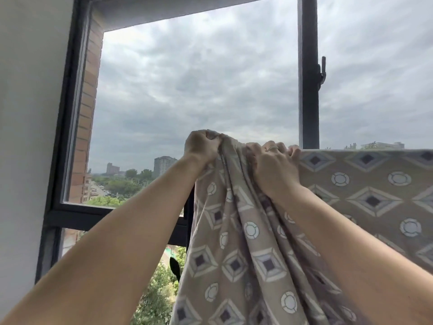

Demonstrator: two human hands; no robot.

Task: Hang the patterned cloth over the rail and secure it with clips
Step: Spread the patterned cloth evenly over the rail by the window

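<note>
The patterned cloth [365, 195], beige with grey diamonds and pale circles, lies flat over a hidden rail on the right and hangs bunched in folds at the centre. My left hand [202, 146] is fisted around the bunched top edge, lifted slightly above the rail line. Beside it on the right, my right hand [274, 165], wearing a ring, grips the cloth's top edge where the flat stretch begins. The rail itself is covered by the fabric. No clips are visible.
A dark window frame [65, 141] surrounds the opening, with a vertical mullion [308, 73] carrying a handle [322, 71]. A brick reveal [87, 109] stands at the left. Trees, buildings and cloudy sky lie far beyond. A white wall fills the left edge.
</note>
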